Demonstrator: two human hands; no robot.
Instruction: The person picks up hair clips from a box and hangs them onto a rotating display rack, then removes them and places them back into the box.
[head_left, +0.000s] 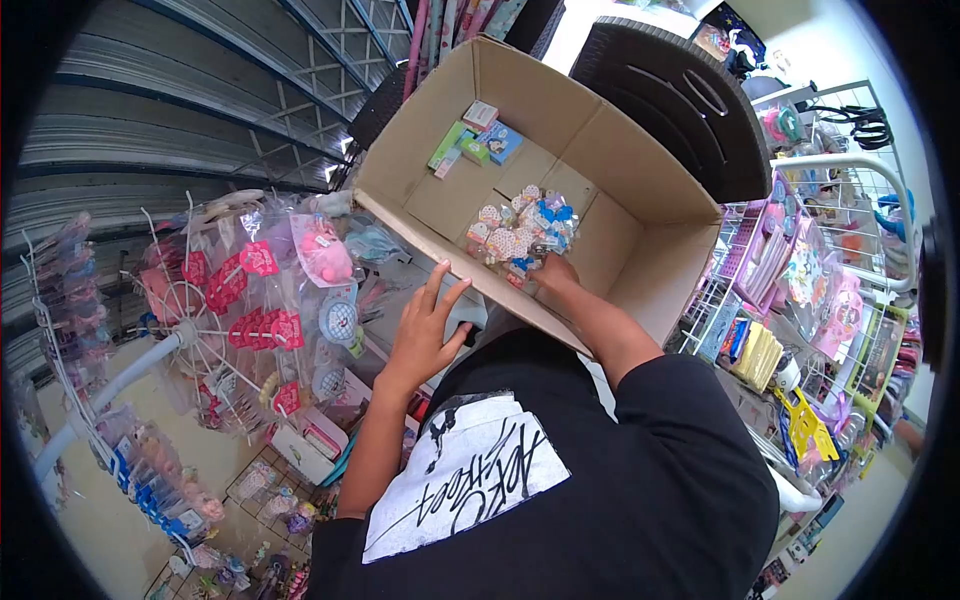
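Note:
A large open cardboard box [630, 130] stands tilted in front of me. Inside, near its close wall, lies a pile of small packaged items [515, 235] in white, pink and blue. My right hand [553, 275] reaches into the box at the pile's near edge, its fingers bent down among the packages; what they hold, if anything, is hidden. Against the box's near edge, my left hand [432, 325] has its fingers spread and holds nothing. Small boxes in green [450, 143], blue [503, 143] and white-pink [480, 115] lie in the box's far left corner.
A dark plastic chair back [670, 100] rises behind the box. At left, a rotating rack [185, 335] carries bagged accessories. Wire shelving [790, 160] with hanging goods, including a yellow item [806, 425], lines the right. A metal shutter [200, 90] is at the upper left.

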